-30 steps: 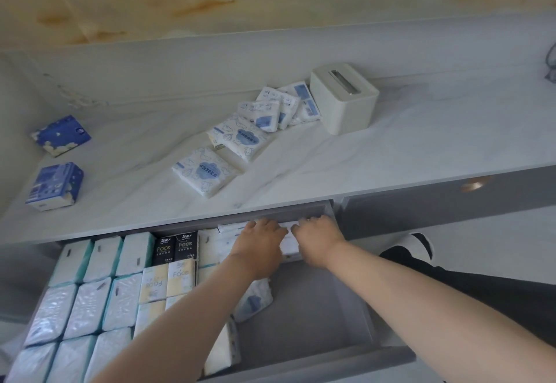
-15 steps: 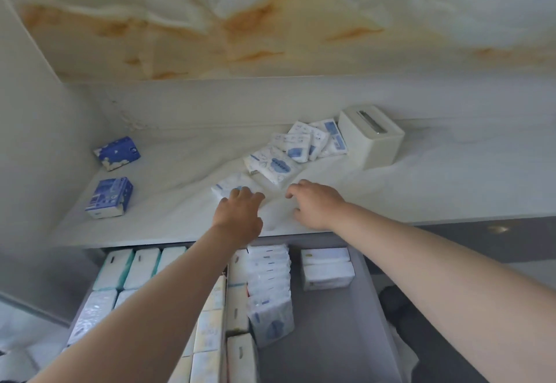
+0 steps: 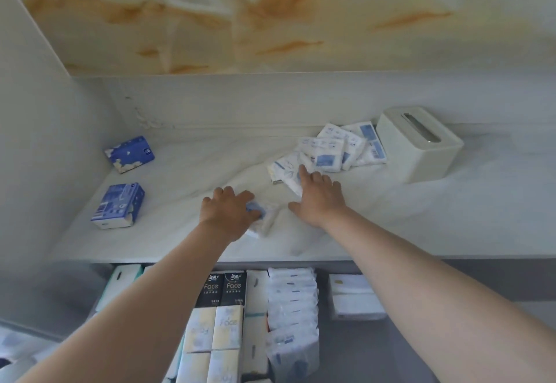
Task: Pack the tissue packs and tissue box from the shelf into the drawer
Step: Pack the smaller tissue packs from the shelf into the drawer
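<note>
On the white marble shelf [image 3: 186,232], my left hand [image 3: 227,214] curls over a white tissue pack with blue print [image 3: 264,221]. My right hand [image 3: 320,200] lies with fingers spread, its fingertips on a second white pack [image 3: 284,172]. Behind that, several more white packs [image 3: 329,154] overlap in a row up to the cream tissue box [image 3: 418,148]. Two blue tissue packs [image 3: 129,154] [image 3: 117,205] sit at the shelf's left. Below the shelf the open drawer [image 3: 367,355] holds several rows of packs [image 3: 225,322].
A grey side wall [image 3: 36,142] closes the shelf on the left and a low backsplash [image 3: 270,100] runs behind it. In the drawer's right half, a small stack of white packs [image 3: 352,298] rests on the bare grey bottom.
Both hands have left the drawer and come up onto the shelf. The left hand has closed over the nearest white pack, and the right hand has reached farther back onto another pack.
</note>
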### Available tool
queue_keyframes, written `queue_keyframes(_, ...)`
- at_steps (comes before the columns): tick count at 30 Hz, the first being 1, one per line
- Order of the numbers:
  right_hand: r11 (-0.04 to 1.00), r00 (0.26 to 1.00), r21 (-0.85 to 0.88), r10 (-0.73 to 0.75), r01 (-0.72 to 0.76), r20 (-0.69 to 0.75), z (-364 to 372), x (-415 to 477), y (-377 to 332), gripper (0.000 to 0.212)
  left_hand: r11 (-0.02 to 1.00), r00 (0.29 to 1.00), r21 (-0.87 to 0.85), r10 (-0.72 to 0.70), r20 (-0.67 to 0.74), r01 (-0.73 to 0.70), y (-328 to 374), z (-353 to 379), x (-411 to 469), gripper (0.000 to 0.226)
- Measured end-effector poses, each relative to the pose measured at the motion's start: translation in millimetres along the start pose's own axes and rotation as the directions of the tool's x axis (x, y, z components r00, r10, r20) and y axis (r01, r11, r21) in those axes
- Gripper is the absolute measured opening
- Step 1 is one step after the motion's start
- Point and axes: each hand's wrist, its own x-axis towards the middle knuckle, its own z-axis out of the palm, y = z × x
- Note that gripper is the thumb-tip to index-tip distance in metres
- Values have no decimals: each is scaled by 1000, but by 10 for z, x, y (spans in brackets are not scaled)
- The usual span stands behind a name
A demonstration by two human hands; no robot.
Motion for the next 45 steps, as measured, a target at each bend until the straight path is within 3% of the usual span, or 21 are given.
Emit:
queue_keyframes(2,999,998,-52,-11,8,-61,-7,37,-67,77,998,998,-39,-55,-20,55,-15,-4,36,59)
queue_keyframes(4,1000,997,16,-20,21,-73,-14,44,-102,57,985,992,-116,-127,18,128,-25,1,56,68)
queue_keyframes(7,988,995,150,-5,20,-100,-3,-19,-31,42,973,974,-39,-226,3,226,-46,13,45,81)
queue_keyframes(10,982,979,181,-26,63,-202,-4,-90,92,26,962,962,14,-273,-8,273,-39,-4,3,78)
queue_keyframes(13,939,958,304,-75,161,-278,-2,-145,176,15,977,959,-111,-199,-201,180,-47,38,-22,47)
queue_keyframes(16,882,930,355,-202,308,-307,21,-194,155,19,880,859,-459,-133,-494,-127,-10,42,-86,37)
queue_keyframes(18,843,936,414,-270,343,-227,12,-207,60,14,786,896,-556,-8,-445,-270,17,10,-115,44)
queue_keyframes(19,840,946,436,-281,323,-159,-4,-203,0,14,795,932,-537,94,-351,-282,19,18,-126,48)
queue_keyframes(22,893,973,387,-199,230,-118,-82,-121,-170,25,935,964,-235,257,-73,-267,-46,106,-125,59)
queue_keyframes(24,915,975,352,-149,198,-163,-129,-35,-245,27,946,965,-190,253,-75,-263,-107,156,-126,61)
queue_keyframes(27,947,979,267,-141,177,-147,-126,109,-303,35,935,974,-282,190,-123,-217,-210,193,-141,58)
queue_keyframes(31,983,990,132,-135,129,40,-38,285,-365,56,899,974,-387,151,-166,-205,-340,251,-168,56)
queue_keyframes(33,988,990,124,-108,97,91,30,346,-400,52,895,974,-394,154,-166,-209,-383,277,-173,64)
queue_keyframes(38,994,993,59,-90,94,-74,53,349,-454,27,897,970,-382,164,-179,-222,-395,311,-174,56)
queue_keyframes(42,940,993,330,-48,83,-112,42,311,-426,10,940,976,-280,155,-154,-194,-404,263,-223,58)
queue_keyframes(45,838,979,537,19,95,-204,9,242,-403,23,972,984,-179,129,-123,-150,-389,217,-276,58)
